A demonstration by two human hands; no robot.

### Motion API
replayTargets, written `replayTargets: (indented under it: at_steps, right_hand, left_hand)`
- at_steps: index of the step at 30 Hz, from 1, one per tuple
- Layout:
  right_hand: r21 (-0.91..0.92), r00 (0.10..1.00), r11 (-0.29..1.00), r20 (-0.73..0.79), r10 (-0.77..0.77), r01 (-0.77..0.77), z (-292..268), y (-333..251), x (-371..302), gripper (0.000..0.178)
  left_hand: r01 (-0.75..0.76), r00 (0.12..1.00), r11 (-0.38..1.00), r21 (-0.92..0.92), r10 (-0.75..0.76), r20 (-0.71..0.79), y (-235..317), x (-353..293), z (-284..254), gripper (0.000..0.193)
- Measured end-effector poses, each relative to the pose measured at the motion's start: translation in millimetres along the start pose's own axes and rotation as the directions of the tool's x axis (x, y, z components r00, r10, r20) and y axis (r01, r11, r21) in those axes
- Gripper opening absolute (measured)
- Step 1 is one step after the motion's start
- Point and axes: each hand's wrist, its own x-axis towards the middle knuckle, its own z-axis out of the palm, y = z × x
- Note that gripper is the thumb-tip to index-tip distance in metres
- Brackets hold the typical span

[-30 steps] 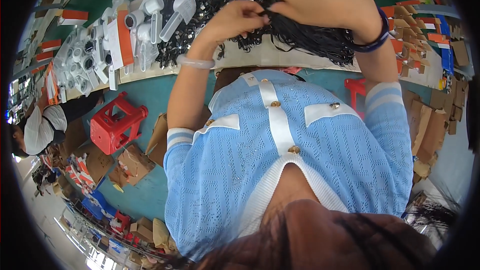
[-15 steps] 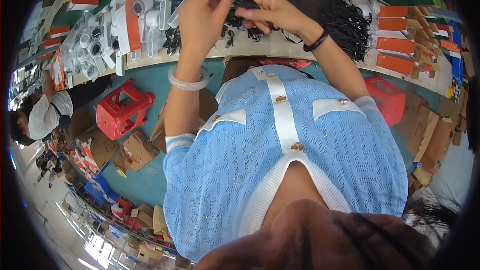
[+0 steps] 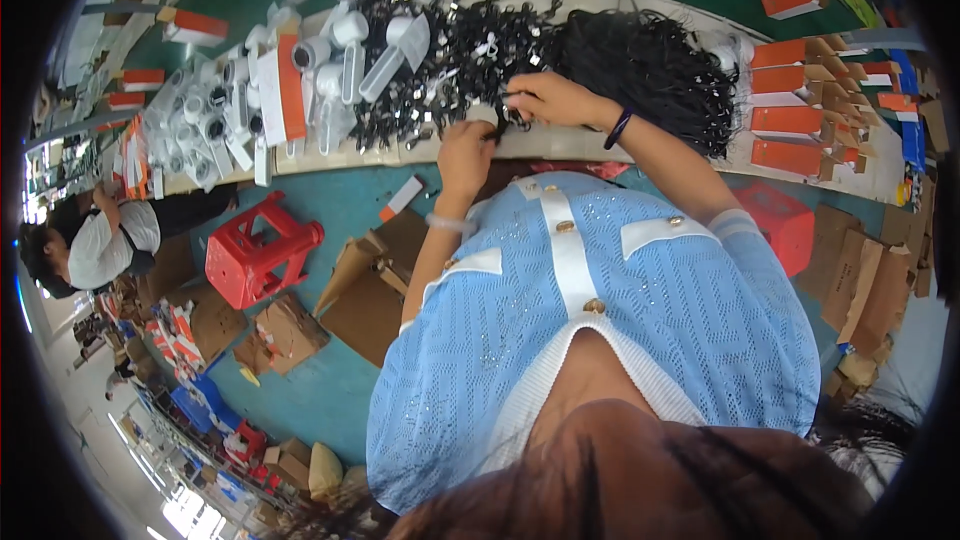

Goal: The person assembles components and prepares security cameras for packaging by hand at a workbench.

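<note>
Both of my hands are low over the near edge of the workbench, close together. My left hand (image 3: 466, 162) is closed, its fingers curled in beside a pale rounded piece (image 3: 482, 114); what it grips is mostly hidden. Thumb and fingers of my right hand (image 3: 560, 102) pinch together at a short black cable (image 3: 512, 118). Beyond them spreads a heap of short black cables (image 3: 435, 70) with shiny metal ends. A thick pile of long black cords (image 3: 645, 75) lies to the right of that heap.
White handheld devices (image 3: 352, 30), some in clear bags, crowd the bench's left side around an orange-and-white box (image 3: 284, 90). Orange-and-white cartons (image 3: 785, 122) line its right side. Red stools (image 3: 262, 250) and cardboard (image 3: 375, 285) are on the floor. A person (image 3: 115, 235) stands at far left.
Both hands have come down and nearer to the bench's front edge, from a raised position. My left hand has shifted right. More of the cable heap now shows.
</note>
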Motion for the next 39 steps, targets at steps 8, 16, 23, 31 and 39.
replayTargets:
  at_steps: [8, 16, 23, 31, 39]
  right_hand:
    - [-0.607, 0.936, 0.744, -0.002, -0.351, 0.278, -12, -48, -28, 0.011]
    - [0.835, 0.954, 0.547, -0.211, 0.211, 0.063, -16, -16, -15, 0.022]
    - [0.75, 0.896, 0.647, -0.374, 0.24, 0.14, -75, 29, 0, 0.025]
    - [-0.632, 0.327, 0.773, -0.743, -0.584, -0.057, -266, 18, 42, 0.016]
    - [-0.8, 0.888, 0.586, -0.354, -0.293, -0.126, -284, 53, 90, 0.052]
  left_hand:
    - [0.251, 0.966, 0.846, -0.471, -0.251, 0.062, 25, 58, -43, 0.019]
    - [-0.075, 0.934, 0.852, -0.517, -0.122, -0.337, 67, 101, -23, 0.011]
    - [-0.512, 0.851, 0.856, -0.075, 0.494, -0.179, 86, 112, -24, 0.052]
    - [-0.175, 0.978, 0.967, -0.183, 0.15, -0.143, 40, 98, -2, 0.027]
    - [0.028, 0.97, 0.991, -0.134, -0.059, -0.236, 7, 74, -12, 0.016]
